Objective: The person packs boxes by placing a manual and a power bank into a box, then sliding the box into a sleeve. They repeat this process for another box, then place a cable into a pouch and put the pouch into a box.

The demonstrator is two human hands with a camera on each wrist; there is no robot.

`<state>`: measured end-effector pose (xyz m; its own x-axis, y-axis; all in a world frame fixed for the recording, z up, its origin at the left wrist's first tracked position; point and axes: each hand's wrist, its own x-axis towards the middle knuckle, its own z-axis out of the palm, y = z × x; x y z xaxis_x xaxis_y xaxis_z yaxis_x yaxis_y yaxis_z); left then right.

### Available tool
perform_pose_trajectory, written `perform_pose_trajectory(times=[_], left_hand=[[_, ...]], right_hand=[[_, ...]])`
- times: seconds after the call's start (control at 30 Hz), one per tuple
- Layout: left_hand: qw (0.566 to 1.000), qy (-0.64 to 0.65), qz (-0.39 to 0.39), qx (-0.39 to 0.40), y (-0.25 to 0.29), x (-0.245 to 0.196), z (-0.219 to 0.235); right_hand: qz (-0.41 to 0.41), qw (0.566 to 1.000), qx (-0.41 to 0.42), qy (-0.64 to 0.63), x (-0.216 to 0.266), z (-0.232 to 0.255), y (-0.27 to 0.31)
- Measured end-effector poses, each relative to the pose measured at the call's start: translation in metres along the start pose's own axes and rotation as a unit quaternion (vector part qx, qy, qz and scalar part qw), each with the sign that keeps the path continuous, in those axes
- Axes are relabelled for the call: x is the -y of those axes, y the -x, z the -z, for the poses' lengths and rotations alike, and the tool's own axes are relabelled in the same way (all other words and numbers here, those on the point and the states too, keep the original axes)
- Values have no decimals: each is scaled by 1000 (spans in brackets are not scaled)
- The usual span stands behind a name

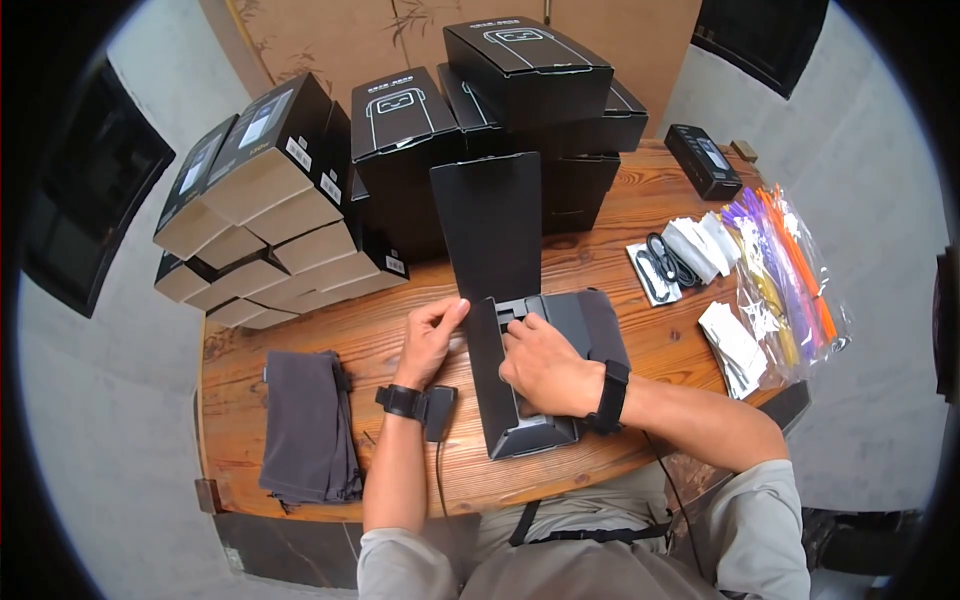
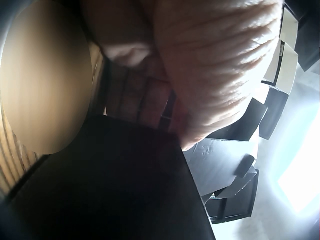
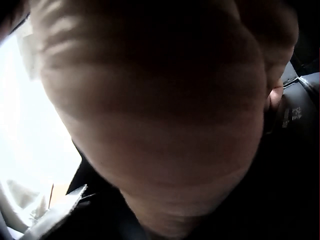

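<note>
An open black box (image 1: 490, 385) stands before me with its lid (image 1: 490, 225) raised upright at the far end. My left hand (image 1: 428, 345) is at the box's far left corner, its thumb and fingers gripping the wall's edge. In the left wrist view the fingers pass behind a black panel (image 2: 115, 180). My right hand (image 1: 550, 370) reaches down inside the box near the far end, fingers bent. Its fingertips are hidden, and I cannot tell what they hold. In the right wrist view the palm (image 3: 155, 110) fills most of the picture.
Dark grey cloth pouches (image 1: 305, 425) lie stacked at left; another dark cloth (image 1: 605, 325) lies right of the box. Behind stand piled boxes (image 1: 285, 195) and black boxes (image 1: 530, 90). At right are coiled cables (image 1: 668, 260), white packets (image 1: 735, 350), coloured strips (image 1: 785, 280) and a small box (image 1: 703, 160).
</note>
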<state>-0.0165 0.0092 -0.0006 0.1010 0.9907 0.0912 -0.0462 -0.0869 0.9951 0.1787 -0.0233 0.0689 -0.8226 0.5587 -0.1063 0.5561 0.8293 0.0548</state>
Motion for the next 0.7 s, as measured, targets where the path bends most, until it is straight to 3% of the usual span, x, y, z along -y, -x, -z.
perform_pose_trajectory(times=[0.2,0.3,0.4,0.5,0.6,0.7], left_hand=[[1000,5,-7,-3,0,-1,-1],[1000,3,-11,-2,0,0,0],[1000,0,-9,12,-2,5,4],[1000,0,-10,16,-2,7,5],[1000,3,-10,7,0,2,1],[1000,-2,-6,-3,0,1,-1]], right_hand=[[10,995,-9,-101,-3,-1,1],[9,974,122,-190,-10,16,1],[46,976,-38,-209,-17,2,9],[-4,956,-14,-293,-21,11,13],[-40,918,-44,-392,-22,28,19],[-38,889,-127,-439,-26,33,24]])
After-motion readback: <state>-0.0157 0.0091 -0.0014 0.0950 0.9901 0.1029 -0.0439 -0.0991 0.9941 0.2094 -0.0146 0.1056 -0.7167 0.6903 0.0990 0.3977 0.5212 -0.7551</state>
